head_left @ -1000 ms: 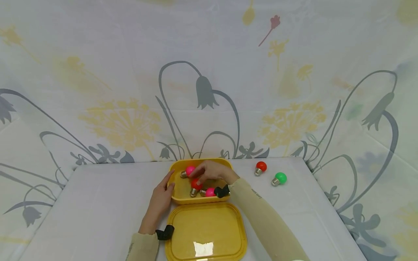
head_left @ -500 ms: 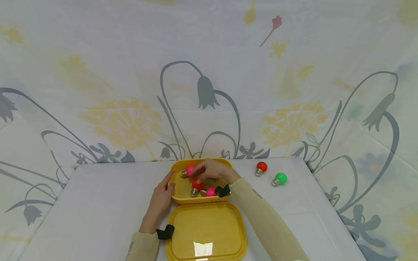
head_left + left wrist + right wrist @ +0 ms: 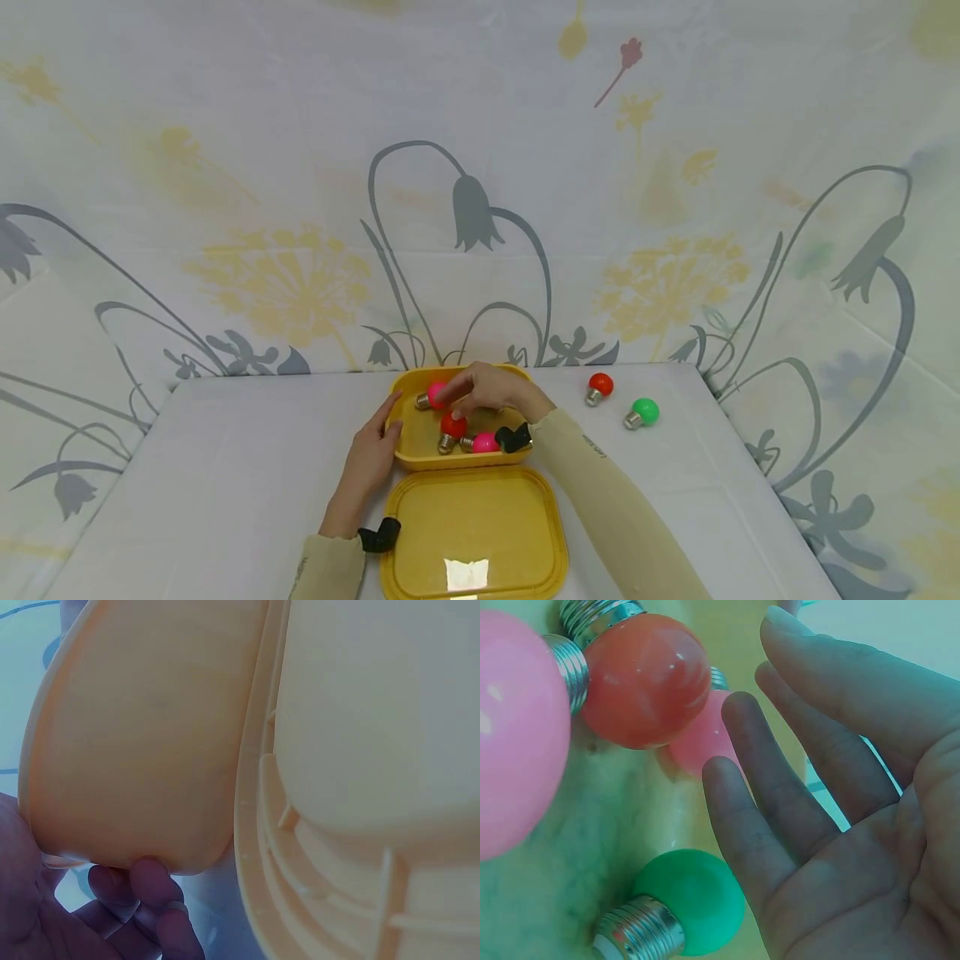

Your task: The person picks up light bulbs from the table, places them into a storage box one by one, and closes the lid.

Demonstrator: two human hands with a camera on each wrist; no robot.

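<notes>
At the left end of a yellow plastic box (image 3: 412, 433), my left hand (image 3: 367, 458) grips the wall. Its curled fingers touch the outside in the left wrist view, the thumb near the rim. My right hand (image 3: 495, 393) reaches into the box, its fingers loosely spread and holding nothing in the right wrist view. A red light bulb (image 3: 452, 425) lies by its thumb, with one pink bulb (image 3: 436, 394) behind and another pink bulb (image 3: 485, 442) at the near wall. A green bulb (image 3: 697, 900) beside the fingers is hidden by the hand in the head view.
A yellow lid (image 3: 472, 525) lies directly in front of the box. To the right on the white table, a red bulb (image 3: 601, 383) and a green bulb (image 3: 645, 409) rest apart from each other. A patterned cloth (image 3: 480, 275) hangs behind.
Both hands stay almost where they were. The bulbs and the box show no clear movement.
</notes>
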